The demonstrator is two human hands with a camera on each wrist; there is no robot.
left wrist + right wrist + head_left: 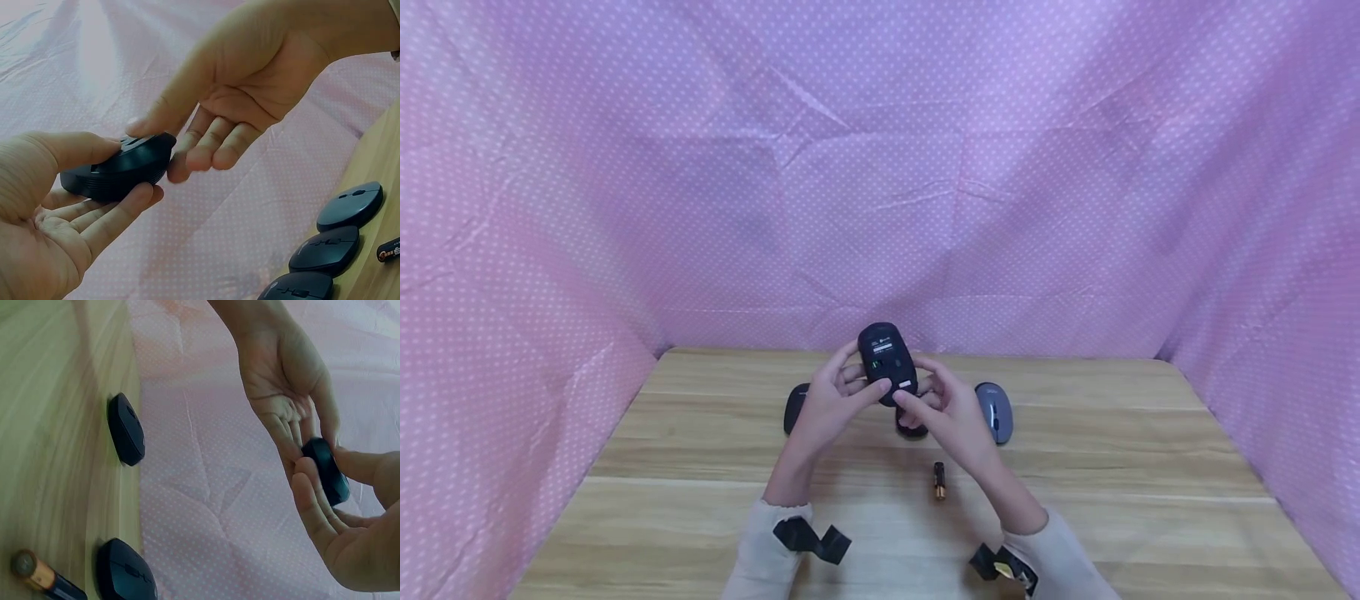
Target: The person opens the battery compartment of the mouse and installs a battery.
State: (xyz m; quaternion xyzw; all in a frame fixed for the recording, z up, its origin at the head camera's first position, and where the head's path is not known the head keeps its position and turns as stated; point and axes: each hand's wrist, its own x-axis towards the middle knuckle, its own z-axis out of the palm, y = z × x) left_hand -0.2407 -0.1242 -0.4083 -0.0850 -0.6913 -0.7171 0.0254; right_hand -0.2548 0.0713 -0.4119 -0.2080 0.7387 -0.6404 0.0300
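Note:
A black computer mouse (883,354) is held up above the far part of the table, its underside with labels and a small green mark turned toward the head camera. My left hand (835,400) grips its left side, thumb on the underside and fingers beneath. From the right, my right hand (951,417) pinches the lower end between thumb and fingers. In the left wrist view the mouse (119,172) appears side-on between both hands. The right wrist view shows it (326,472) partly covered by fingers.
On the wooden table (700,483) lie a black mouse (793,410) at left, another black mouse (912,431) partly behind the right hand, and a grey mouse (995,412) at right. A black-and-copper battery (939,482) lies nearer. Pink dotted cloth (880,208) hangs around the table.

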